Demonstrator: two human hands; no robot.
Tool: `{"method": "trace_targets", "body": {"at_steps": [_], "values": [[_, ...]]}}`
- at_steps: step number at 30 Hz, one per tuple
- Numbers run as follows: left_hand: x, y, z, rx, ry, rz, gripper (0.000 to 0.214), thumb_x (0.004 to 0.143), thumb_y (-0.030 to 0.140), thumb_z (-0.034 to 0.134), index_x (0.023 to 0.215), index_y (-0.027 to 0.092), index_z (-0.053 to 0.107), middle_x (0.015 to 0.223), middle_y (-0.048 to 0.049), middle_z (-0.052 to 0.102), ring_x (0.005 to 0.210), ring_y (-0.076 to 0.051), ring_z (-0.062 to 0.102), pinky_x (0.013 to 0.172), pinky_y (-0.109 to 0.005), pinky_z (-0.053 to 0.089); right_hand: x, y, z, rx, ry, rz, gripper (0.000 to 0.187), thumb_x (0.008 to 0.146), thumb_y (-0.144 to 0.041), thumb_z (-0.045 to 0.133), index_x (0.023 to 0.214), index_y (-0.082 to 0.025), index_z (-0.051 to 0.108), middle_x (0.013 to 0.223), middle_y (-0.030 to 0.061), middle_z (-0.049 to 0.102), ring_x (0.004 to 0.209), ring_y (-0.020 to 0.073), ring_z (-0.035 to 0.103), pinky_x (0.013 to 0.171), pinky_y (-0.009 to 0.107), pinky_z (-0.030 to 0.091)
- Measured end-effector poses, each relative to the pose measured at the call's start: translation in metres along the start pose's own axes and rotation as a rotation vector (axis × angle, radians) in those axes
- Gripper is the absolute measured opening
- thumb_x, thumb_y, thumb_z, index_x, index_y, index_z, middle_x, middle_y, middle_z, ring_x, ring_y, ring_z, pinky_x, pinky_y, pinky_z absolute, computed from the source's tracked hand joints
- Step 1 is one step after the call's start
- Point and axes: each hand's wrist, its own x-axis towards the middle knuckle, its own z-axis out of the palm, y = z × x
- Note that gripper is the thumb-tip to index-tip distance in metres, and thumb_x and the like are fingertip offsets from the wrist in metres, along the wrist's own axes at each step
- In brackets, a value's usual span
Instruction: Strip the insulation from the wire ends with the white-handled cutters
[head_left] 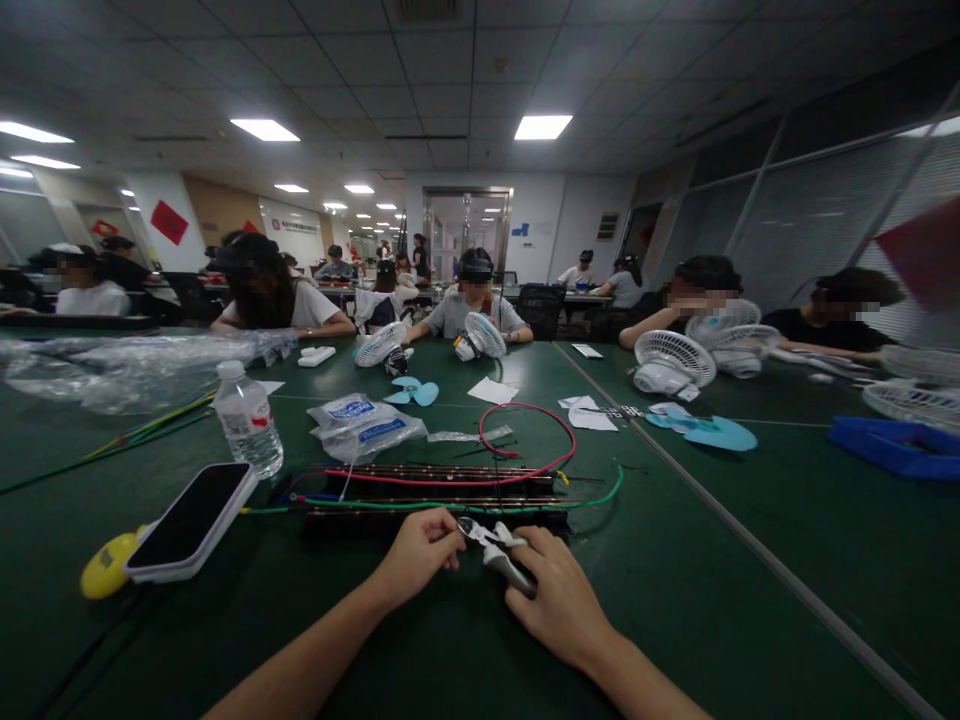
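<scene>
My right hand (559, 592) is wrapped around the grey-and-white handles of a pair of pliers (508, 571), whose metal jaws point left. Close to the jaws, my left hand (420, 555) is closed in a pinch; what lies between its fingertips is too small to make out. Just beyond both hands, two long black strips (345, 524) lie side by side across the table. A red wire (574, 435) runs along the far strip and loops up behind it. Along the nearer one goes a green wire (616, 488), its right end curving upward.
A phone (193, 520) leans on a yellow object (109, 566) at left, with a water bottle (249, 420) behind. Plastic bags (367, 428), a blue fan blade (412, 391) and white fans (675, 362) lie farther off. Other people sit across the green table (712, 600).
</scene>
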Motion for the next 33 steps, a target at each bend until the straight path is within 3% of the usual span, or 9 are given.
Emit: {"method": "trace_targets", "body": {"at_steps": [15,33], "values": [[-0.0010,0.0032,0.0001,0.070,0.034,0.011,0.017,0.072,0.027,0.058,0.062,0.014,0.056,0.056,0.0018,0.055,0.047,-0.009,0.049,0.046,-0.019,0.037,0.0001,0.0016,0.0009,-0.015,-0.003,-0.003,0.025,0.068,-0.017,0.052,0.090,-0.021,0.061,0.110,0.0061,0.054,0.099,0.0217,0.049,0.086,0.035,0.038],[0.0002,0.0019,0.0002,0.056,0.022,0.027,0.018,0.075,0.030,0.059,0.066,0.014,0.058,0.059,0.0014,0.054,0.048,-0.009,0.048,0.047,-0.020,0.036,0.0006,0.0040,0.0027,-0.049,0.005,-0.012,0.022,0.070,-0.020,0.053,0.090,-0.021,0.062,0.110,0.0067,0.056,0.097,0.0218,0.051,0.085,0.034,0.039]]}}
